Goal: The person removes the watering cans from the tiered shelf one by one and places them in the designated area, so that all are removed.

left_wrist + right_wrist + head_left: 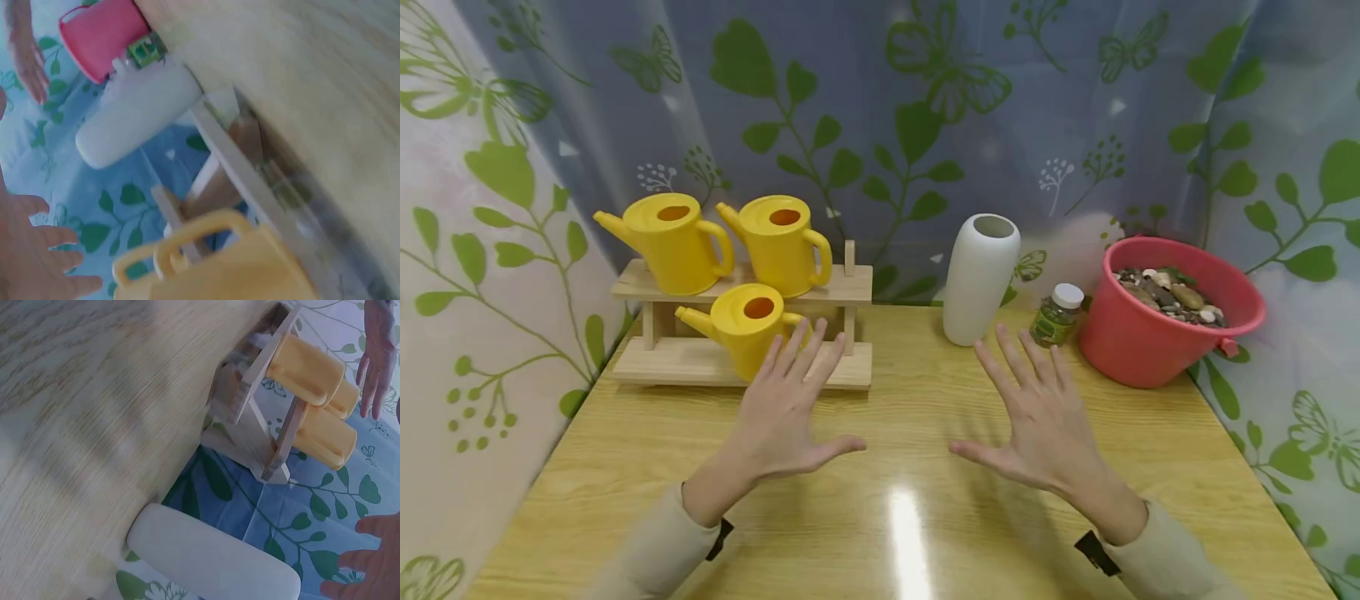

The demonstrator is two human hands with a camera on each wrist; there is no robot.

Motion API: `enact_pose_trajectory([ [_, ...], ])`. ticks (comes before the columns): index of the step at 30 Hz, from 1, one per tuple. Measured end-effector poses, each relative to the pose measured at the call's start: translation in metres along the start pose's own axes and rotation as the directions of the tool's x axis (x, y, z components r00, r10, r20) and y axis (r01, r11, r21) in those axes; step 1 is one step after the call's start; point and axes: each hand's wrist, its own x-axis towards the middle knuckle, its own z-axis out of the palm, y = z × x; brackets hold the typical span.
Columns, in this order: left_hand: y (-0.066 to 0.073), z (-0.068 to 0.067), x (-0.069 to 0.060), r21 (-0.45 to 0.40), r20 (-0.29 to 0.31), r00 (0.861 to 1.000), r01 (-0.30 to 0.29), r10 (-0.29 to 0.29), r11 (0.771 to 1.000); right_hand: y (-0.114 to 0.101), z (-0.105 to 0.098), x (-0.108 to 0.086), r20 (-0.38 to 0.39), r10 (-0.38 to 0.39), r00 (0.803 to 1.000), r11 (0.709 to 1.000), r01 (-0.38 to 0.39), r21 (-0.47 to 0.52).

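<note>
**Left hand [782, 421] and right hand [1045, 421] spread before a white vase [979, 283]**

Both are empty, fingers fanned wide. Left of the vase, a wooden rack [658, 362] carries two upper watering cans [679, 258] and one lower watering can [743, 346], all yellow, the last nearest the left hand. Right of the vase stand a capped jar [1056, 318] and, farther right, a red bucket [1138, 337] of stones [1172, 298].

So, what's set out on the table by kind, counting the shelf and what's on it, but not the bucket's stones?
Yellow watering cans: 3
Wooden shelf: 1
White vase: 1
Lidded jar: 1
Red bucket: 1
Total: 7
</note>
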Motion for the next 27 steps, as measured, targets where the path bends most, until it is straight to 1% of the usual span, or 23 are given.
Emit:
enact_pose_trajectory([
  [2,-0.009,-0.012,-0.004,-0.059,-0.022,0.999,0.023,-0.024,0.998,-0.001,-0.002,0.004,0.022,0.000,1.000,0.998,-0.001,0.063],
  [4,-0.022,-0.025,-0.010,-0.125,-0.035,0.997,0.060,-0.065,0.990,-0.003,-0.004,0.008,0.059,0.011,0.998,0.988,-0.020,0.154],
  [6,-0.036,-0.038,-0.016,-0.192,-0.050,0.992,0.105,-0.117,0.976,-0.007,-0.005,0.013,0.107,0.037,0.994,0.964,-0.063,0.257],
  [8,-0.053,-0.050,-0.023,-0.259,-0.076,0.981,0.151,-0.176,0.954,-0.012,-0.005,0.020,0.150,0.067,0.986,0.924,-0.118,0.363],
  [10,-0.070,-0.062,-0.029,-0.322,-0.104,0.966,0.192,-0.236,0.927,-0.019,-0.005,0.028,0.180,0.093,0.979,0.864,-0.169,0.475],
  [13,-0.095,-0.078,-0.036,-0.413,-0.123,0.939,0.246,-0.322,0.877,-0.029,0.001,0.044,0.196,0.107,0.975,0.748,-0.209,0.630],
  [15,-0.111,-0.086,-0.039,-0.460,-0.107,0.919,0.293,-0.380,0.838,-0.035,0.007,0.055,0.207,0.106,0.973,0.662,-0.224,0.715],
  [17,-0.128,-0.090,-0.042,-0.504,-0.072,0.899,0.341,-0.433,0.794,-0.040,0.014,0.065,0.222,0.104,0.970,0.584,-0.240,0.776],
  [19,-0.146,-0.093,-0.044,-0.528,-0.037,0.873,0.396,-0.487,0.751,-0.045,0.022,0.075,0.244,0.097,0.965,0.509,-0.259,0.821],
  [21,-0.163,-0.095,-0.046,-0.530,-0.006,0.841,0.456,-0.540,0.715,-0.050,0.030,0.085,0.262,0.088,0.961,0.445,-0.273,0.853],
  [23,-0.181,-0.096,-0.049,-0.522,0.034,0.810,0.514,-0.585,0.681,-0.055,0.037,0.095,0.279,0.079,0.957,0.390,-0.287,0.875],
  [24,-0.190,-0.096,-0.050,-0.517,0.050,0.796,0.538,-0.604,0.666,-0.057,0.042,0.099,0.288,0.077,0.955,0.373,-0.295,0.880],
  [25,-0.199,-0.095,-0.051,-0.519,0.066,0.788,0.552,-0.613,0.653,-0.059,0.046,0.103,0.295,0.077,0.952,0.357,-0.303,0.884],
  [26,-0.208,-0.094,-0.051,-0.535,0.081,0.782,0.557,-0.618,0.635,-0.061,0.050,0.107,0.299,0.075,0.951,0.349,-0.306,0.886],
  [27,-0.217,-0.093,-0.052,-0.557,0.094,0.781,0.555,-0.618,0.617,-0.063,0.055,0.112,0.303,0.076,0.950,0.343,-0.311,0.886],
])
